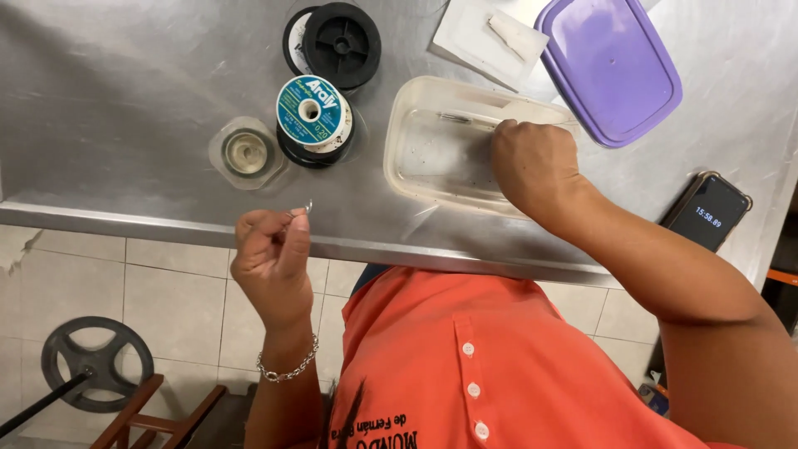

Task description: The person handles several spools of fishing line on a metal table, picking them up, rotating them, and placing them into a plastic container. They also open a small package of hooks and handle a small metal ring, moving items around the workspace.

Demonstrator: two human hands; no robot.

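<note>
Pinched between thumb and forefinger of the left hand (273, 254), a small metal hook (306, 206) was held just over the near edge of the steel desk (125, 100); that grip was closed tight on it, and a chain bracelet (288, 368) was worn at the wrist. The right hand (532, 166) was lowered into a clear plastic container (432, 141) at about 1 o'clock from the left hand, fingers curled down and hidden by the knuckles, so whether that grip held anything could not be told. A thin pale stick (470, 120) was seen lying inside the container at 11 o'clock from the right hand. A purple lid (611, 66) was laid at 1 o'clock from the container, touching its far corner. A spool with a teal label (313, 115) was set at 12 o'clock from the left hand, with a black spool (341, 43) beyond it and a small clear round case (247, 152) just beside it at 9 o'clock. A dark phone (708, 212) was placed at 3 o'clock from the right hand.
</note>
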